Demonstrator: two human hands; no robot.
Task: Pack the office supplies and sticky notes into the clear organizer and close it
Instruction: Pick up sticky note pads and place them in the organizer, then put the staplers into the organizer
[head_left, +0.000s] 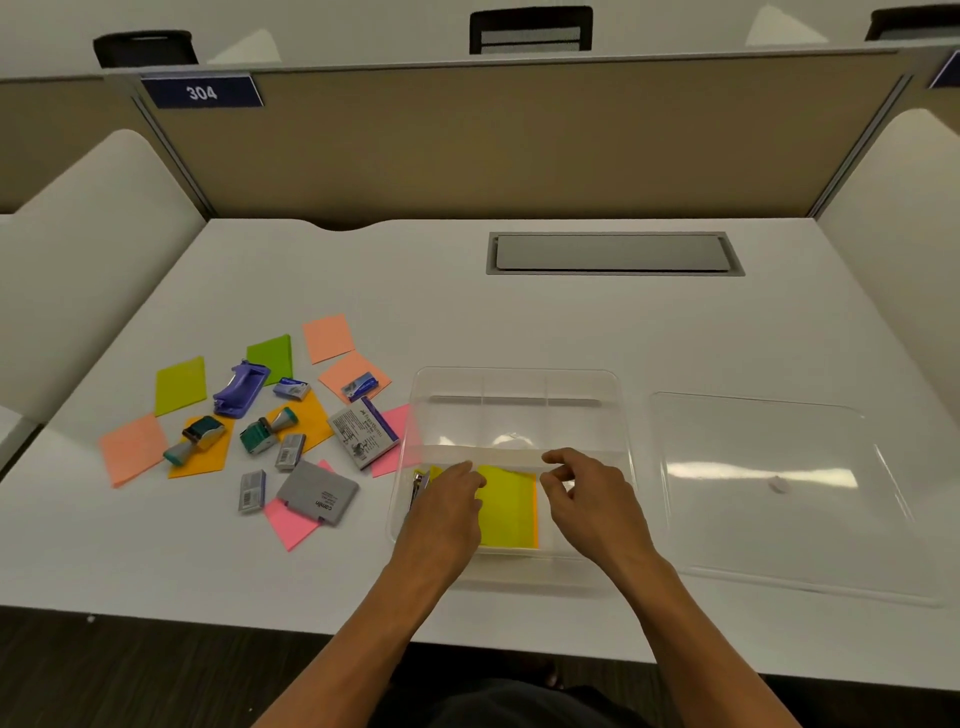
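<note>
The clear organizer (519, 382) stands open at the middle of the white desk, with small compartments at the back and one long compartment in front. Yellow sticky notes (506, 506) over an orange one lie in that front compartment, beside a small stapler (418, 486) at its left end. My left hand (449, 506) rests flat on the left part of the yellow notes. My right hand (582, 493) hovers over the compartment's right side, fingers loosely curled, holding nothing. The clear lid (779, 493) lies flat to the right of the organizer.
Left of the organizer lie loose sticky notes in orange, green, pink and salmon, a purple hole punch (241, 387), two stamps (200, 436), several staple boxes, a grey ink pad (319, 491) and a white box (363, 428). A grey cable hatch (613, 253) sits at the back.
</note>
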